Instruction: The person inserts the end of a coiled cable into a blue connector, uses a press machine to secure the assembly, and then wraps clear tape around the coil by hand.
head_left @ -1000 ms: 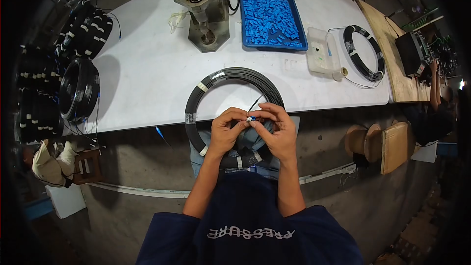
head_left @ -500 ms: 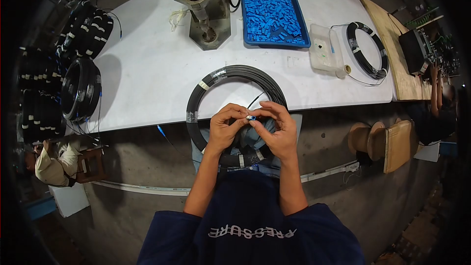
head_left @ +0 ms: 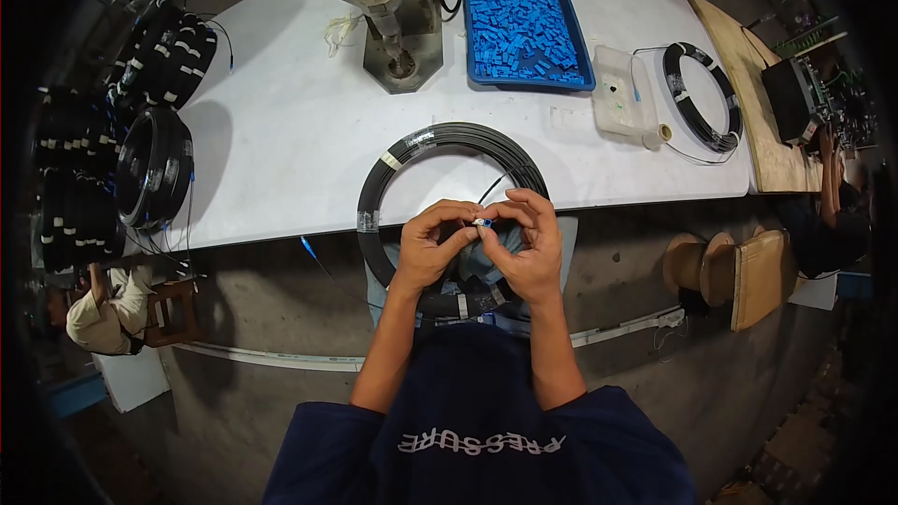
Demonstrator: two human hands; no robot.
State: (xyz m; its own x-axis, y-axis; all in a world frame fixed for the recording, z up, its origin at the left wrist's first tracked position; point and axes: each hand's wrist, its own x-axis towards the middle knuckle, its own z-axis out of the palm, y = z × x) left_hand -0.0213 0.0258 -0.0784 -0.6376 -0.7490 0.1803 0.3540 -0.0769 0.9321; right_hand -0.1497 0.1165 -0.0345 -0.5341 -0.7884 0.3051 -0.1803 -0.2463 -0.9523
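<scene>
Between the fingertips of both hands is a small blue and white connector [head_left: 484,223]. My left hand [head_left: 432,245] pinches its left end, and my right hand [head_left: 526,248] grips its right side with thumb and fingers. A large black cable coil [head_left: 379,189] with white ties lies partly on the table edge and partly over my lap, beneath the hands. A thin black cable end [head_left: 492,188] runs from the coil toward the fingers.
A blue tray [head_left: 587,75] of blue connectors, a metal press [head_left: 402,37] and a clear box [head_left: 623,112] stand on the white table [head_left: 281,131]. Another coil [head_left: 683,98] lies right, stacked coils [head_left: 154,168] left. One person [head_left: 823,215] is at right, another [head_left: 103,318] at left.
Both hands stay together at the connector, with more of its blue part showing now. The right fingers have shifted slightly. The view has moved a little, so the tray and coils appear farther right.
</scene>
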